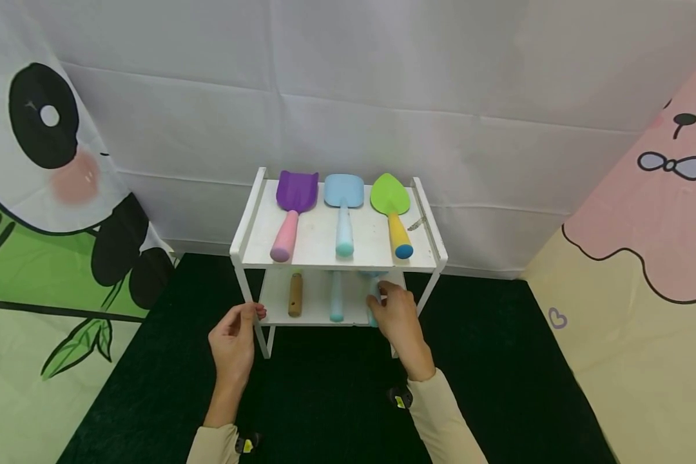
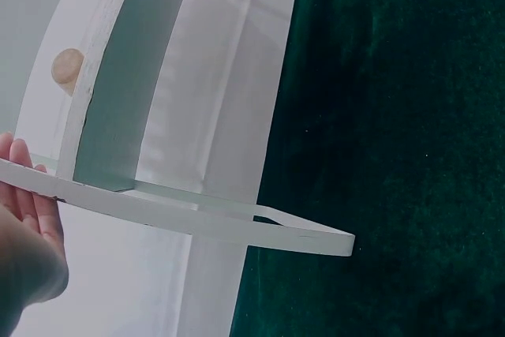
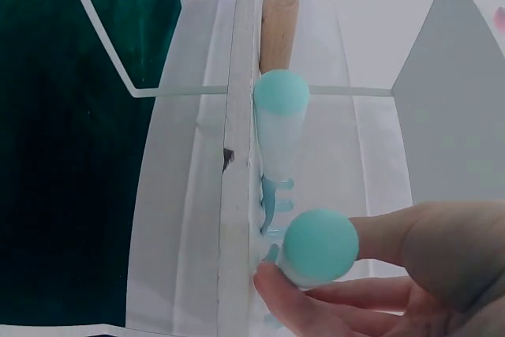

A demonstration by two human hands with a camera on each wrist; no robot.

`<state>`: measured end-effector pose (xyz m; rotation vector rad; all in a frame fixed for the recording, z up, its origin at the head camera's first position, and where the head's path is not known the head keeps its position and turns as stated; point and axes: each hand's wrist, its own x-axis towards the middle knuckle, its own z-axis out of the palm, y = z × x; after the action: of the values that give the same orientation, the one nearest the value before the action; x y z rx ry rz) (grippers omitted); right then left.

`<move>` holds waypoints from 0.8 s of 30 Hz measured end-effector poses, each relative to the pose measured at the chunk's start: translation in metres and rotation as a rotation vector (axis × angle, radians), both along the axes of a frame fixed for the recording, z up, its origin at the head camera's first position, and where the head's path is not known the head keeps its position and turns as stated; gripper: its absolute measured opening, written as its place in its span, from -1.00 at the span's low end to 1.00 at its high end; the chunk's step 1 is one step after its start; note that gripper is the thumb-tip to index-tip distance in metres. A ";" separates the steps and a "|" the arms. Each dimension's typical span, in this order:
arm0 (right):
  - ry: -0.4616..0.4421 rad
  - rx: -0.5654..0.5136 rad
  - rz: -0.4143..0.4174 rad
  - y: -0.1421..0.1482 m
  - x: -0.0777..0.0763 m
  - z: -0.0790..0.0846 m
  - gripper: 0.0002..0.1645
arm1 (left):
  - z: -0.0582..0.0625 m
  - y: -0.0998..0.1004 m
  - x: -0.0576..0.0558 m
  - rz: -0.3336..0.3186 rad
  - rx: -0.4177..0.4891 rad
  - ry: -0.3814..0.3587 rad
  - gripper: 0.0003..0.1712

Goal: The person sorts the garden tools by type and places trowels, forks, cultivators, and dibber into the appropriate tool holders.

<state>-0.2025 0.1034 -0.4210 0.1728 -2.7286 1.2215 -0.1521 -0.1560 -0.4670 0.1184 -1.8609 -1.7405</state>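
At the right of the lower shelf, my right hand (image 1: 399, 319) pinches the pale blue handle of a toy sand tool (image 3: 319, 246) by its teal end. Its head is mostly hidden under the upper shelf. Beside it lies a pale blue toy rake (image 3: 280, 128), with short prongs showing in the right wrist view. Farther left is a wooden handle (image 1: 295, 295). My left hand (image 1: 234, 335) is at the left leg (image 2: 158, 209) of the white rack, its fingers passing behind the leg and holding it.
On the rack's upper shelf (image 1: 319, 248) lie a purple shovel (image 1: 298, 190) with a pink handle, a light blue shovel (image 1: 344, 190) and a green trowel (image 1: 390, 193) with a yellow handle. A white cloth wall (image 1: 348, 129) stands behind; dark green carpet (image 1: 336, 393) covers the floor.
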 end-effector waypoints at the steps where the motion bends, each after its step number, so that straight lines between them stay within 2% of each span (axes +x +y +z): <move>1: 0.008 -0.003 -0.005 -0.001 -0.001 0.000 -0.65 | 0.000 0.000 0.000 0.000 0.001 0.001 -0.65; 10: 0.089 0.001 -0.067 -0.005 -0.008 -0.007 -0.64 | 0.002 0.001 0.001 -0.001 0.007 -0.005 -0.65; 24: 0.045 -0.011 -0.066 -0.004 -0.005 -0.008 -0.61 | 0.003 0.001 0.002 0.003 0.006 -0.011 -0.64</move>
<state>-0.2076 0.0996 -0.4291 0.1068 -2.6664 1.2006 -0.1498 -0.1551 -0.4643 0.1330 -1.8625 -1.7464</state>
